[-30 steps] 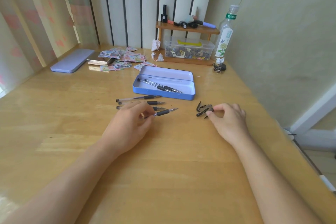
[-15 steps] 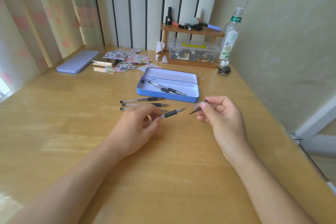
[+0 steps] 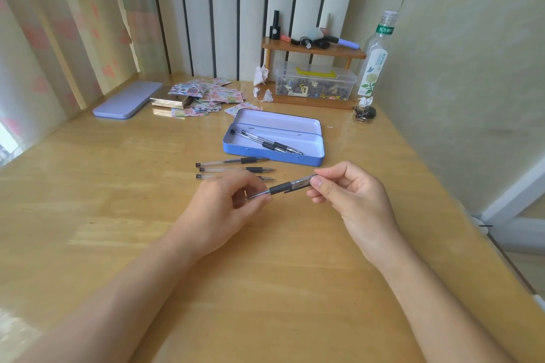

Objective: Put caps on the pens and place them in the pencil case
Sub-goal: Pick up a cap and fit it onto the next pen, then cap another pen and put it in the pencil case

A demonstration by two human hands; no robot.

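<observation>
— Where's the pen being worked on?

— Above the light wooden table [image 3: 88, 215], held between both hands. The left hand [image 3: 224, 209] pinches the clear barrel of the black-gripped gel pen [image 3: 280, 187] near its rear, fingers closed on it. The right hand [image 3: 351, 197] has thumb and fingertips clamped on the clear cap with a black clip [image 3: 303, 181], which sits over the pen's tip end.

— Which way does it run?

— Its long axis goes left to right, rising a little towards the right; the capped tip points right, towards the table's right edge.

— And the others?

— Three uncapped clear pens [image 3: 233, 169] lie flat just beyond the left hand, parallel, tips to the right, the nearest partly hidden by the fingers. They are just in front of the open blue metal pencil case [image 3: 274, 158], near the middle of the table.

— Anything inside it?

— Two pens [image 3: 269, 144] lying diagonally, tips towards the case's near right corner. Whether they are capped I cannot tell.

— The case's lid?

— A lilac flat tin lid [image 3: 128, 100] rests near the far left edge, well apart from the case.
</observation>
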